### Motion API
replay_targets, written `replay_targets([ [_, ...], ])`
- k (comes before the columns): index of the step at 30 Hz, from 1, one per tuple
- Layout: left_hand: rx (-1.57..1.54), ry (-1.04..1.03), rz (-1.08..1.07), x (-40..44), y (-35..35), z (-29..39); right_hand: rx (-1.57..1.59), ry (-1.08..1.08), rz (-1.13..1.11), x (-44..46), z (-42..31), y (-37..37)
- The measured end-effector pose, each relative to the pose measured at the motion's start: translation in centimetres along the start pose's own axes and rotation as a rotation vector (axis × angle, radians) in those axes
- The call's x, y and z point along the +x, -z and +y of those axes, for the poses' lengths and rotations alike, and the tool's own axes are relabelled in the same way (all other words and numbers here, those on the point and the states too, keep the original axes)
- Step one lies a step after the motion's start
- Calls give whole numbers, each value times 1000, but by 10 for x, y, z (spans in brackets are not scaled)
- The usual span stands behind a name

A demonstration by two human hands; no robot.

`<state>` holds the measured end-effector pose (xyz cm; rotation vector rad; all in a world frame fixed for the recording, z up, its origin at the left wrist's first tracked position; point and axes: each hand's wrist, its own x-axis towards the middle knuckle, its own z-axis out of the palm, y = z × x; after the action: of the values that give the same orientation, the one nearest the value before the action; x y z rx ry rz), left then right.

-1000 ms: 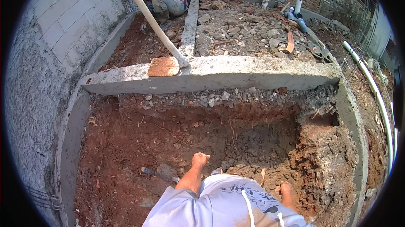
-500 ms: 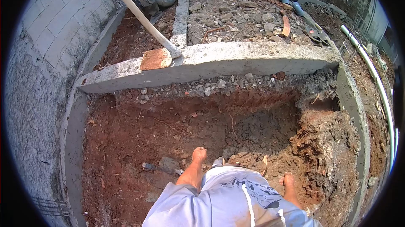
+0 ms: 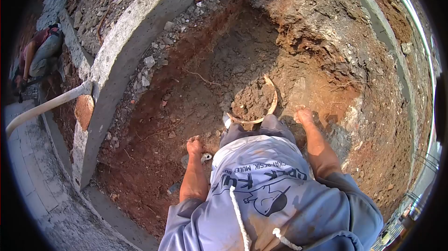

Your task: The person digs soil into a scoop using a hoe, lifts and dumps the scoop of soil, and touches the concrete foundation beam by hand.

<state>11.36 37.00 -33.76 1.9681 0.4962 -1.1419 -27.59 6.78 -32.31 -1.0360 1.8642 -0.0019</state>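
Both my arms hang beside my body above a dug pit with reddish-brown soil (image 3: 149, 167). My left hand (image 3: 195, 145) has its fingers curled closed, and nothing shows in it. Just beside it, on the soil, lies a tool with a pale rounded end (image 3: 206, 157); my arm hides part of it. My right hand (image 3: 304, 114) is likewise curled closed over the brown earth at the right, with no object visible in it. Between the hands, a pale curved strip (image 3: 273, 99), like a root or wood, lies by my trouser legs (image 3: 275, 125).
A concrete beam (image 3: 126, 31) borders the pit. On it rests a hoe with a rusty blade (image 3: 84, 111) and long wooden handle (image 3: 46, 108). Beyond it, another person (image 3: 44, 50) crouches. Rough, crumbling soil (image 3: 322, 50) rises at right; a white pipe (image 3: 422, 55) runs outside.
My view has swung to the right, so the beam, hoe and crouching person now appear farther left. Both hands have come further into view, and more of the curved strip shows.
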Motion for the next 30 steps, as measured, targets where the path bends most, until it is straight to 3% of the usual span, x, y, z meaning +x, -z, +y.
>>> replay_targets([
  [4,17,29,-50,30,3,4,109,-167,-53,-14,34,3],
  [8,232,-42,38,29,-51,50,265,-267,-199,33,117,-11],
  [10,196,-117,-6,60,-87,57,7,278,-266,105,193,-18],
  [13,204,-124,-25,106,-118,29,-204,-296,-124,124,143,-41],
  [16,219,-23,42,147,-168,1,280,-292,-187,220,172,-72],
  [22,206,301,250,279,-215,-92,-572,-57,-29,360,90,-129],
  [23,192,329,295,304,-215,-112,-371,4,-19,377,86,-142],
  [24,154,387,324,321,-220,-118,-462,14,-25,388,65,-152],
  [26,153,327,343,356,-226,-127,-312,-51,24,431,80,-182],
  [27,151,302,350,371,-229,-131,-477,-53,-26,461,94,-190],
  [30,283,66,203,406,-242,-144,-267,-115,-68,460,70,-230],
])
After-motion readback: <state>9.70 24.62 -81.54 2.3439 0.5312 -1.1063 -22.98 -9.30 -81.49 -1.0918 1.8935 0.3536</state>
